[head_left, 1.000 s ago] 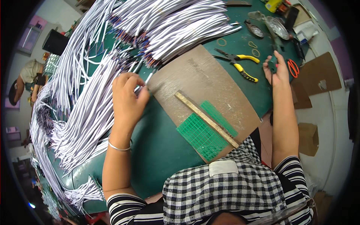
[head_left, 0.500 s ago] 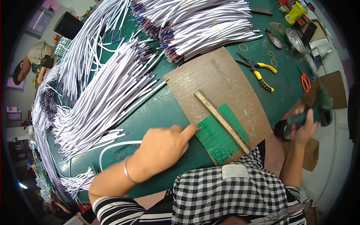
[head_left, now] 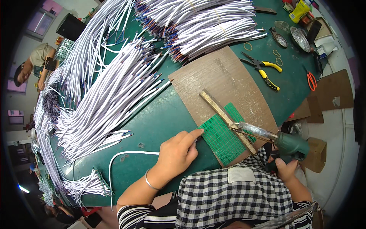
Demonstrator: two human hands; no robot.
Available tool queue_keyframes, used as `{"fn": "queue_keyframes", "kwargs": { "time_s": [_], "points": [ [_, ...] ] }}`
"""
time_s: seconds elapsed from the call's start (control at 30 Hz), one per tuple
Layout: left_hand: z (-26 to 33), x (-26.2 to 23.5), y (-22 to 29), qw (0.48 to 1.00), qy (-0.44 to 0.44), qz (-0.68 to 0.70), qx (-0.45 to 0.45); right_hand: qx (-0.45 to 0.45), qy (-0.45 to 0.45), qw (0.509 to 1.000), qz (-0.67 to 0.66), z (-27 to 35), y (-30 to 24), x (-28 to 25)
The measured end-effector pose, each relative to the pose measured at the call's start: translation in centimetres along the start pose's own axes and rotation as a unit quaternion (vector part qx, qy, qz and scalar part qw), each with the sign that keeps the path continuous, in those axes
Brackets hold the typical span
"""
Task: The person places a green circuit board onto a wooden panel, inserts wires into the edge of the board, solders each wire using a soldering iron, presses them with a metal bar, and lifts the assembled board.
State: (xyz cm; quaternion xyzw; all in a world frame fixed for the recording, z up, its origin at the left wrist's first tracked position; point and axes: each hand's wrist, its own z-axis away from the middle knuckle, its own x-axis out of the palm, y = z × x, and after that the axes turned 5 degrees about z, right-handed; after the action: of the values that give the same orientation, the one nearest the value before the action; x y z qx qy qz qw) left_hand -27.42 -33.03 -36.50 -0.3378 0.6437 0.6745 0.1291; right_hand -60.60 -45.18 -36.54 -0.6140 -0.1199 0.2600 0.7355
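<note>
The person's left hand (head_left: 176,152) rests on the dark green table top (head_left: 160,118), fingers curled and the forefinger stretched out so that its tip touches the near left edge of the green gridded cutting mat (head_left: 221,137). A single white sheathed cable (head_left: 126,154) runs under this hand and curves away toward the left; whether the fingers pinch it cannot be told. The right hand (head_left: 286,168) is closed around the grip of a green pistol-shaped power tool with a long metal barrel (head_left: 267,135), whose barrel points left and lies over the mat, its tip just beside the brass-coloured flat metal ruler (head_left: 225,118). Mat and ruler sit on a brown wood-grain board (head_left: 221,80). Large bundles of white cables with coloured stripped ends (head_left: 110,99) spread across the table beyond the board. Yellow-handled pliers (head_left: 263,68) lie to the right of it, well apart from both hands.
</note>
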Motion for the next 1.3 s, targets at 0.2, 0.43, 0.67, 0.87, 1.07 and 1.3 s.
{"fn": "queue_keyframes", "kwargs": {
  "time_s": [0.2, 0.43, 0.67, 0.87, 1.07, 1.3],
  "points": [
    [-0.1, 0.2, -0.6, 0.999, -0.009, 0.038, 0.0, 0.016, 0.016, 0.999, -0.028, -0.5, -0.1, 0.4],
    [0.0, 0.1, -0.6, 0.995, -0.017, 0.071, -0.073, -0.009, 0.034, 0.999, 0.041, -1.7, -1.2, 2.4],
    [-0.2, -0.1, -0.5, 0.998, 0.038, -0.04, -0.003, -0.099, -0.149, 0.941, 0.288, -2.2, -1.8, 1.1],
    [0.0, -0.3, -1.1, 0.983, 0.056, -0.145, 0.096, -0.123, -0.185, 0.939, 0.264, -3.8, -4.8, 3.7],
    [-0.2, -0.3, -1.1, 0.975, 0.058, -0.171, 0.128, -0.102, -0.191, 0.948, 0.235, -3.2, -4.0, 4.0],
    [-0.2, -0.6, -1.3, 0.971, 0.04, -0.188, 0.141, -0.104, -0.223, 0.941, 0.232, -2.8, -2.8, 3.4]
  ]
}}
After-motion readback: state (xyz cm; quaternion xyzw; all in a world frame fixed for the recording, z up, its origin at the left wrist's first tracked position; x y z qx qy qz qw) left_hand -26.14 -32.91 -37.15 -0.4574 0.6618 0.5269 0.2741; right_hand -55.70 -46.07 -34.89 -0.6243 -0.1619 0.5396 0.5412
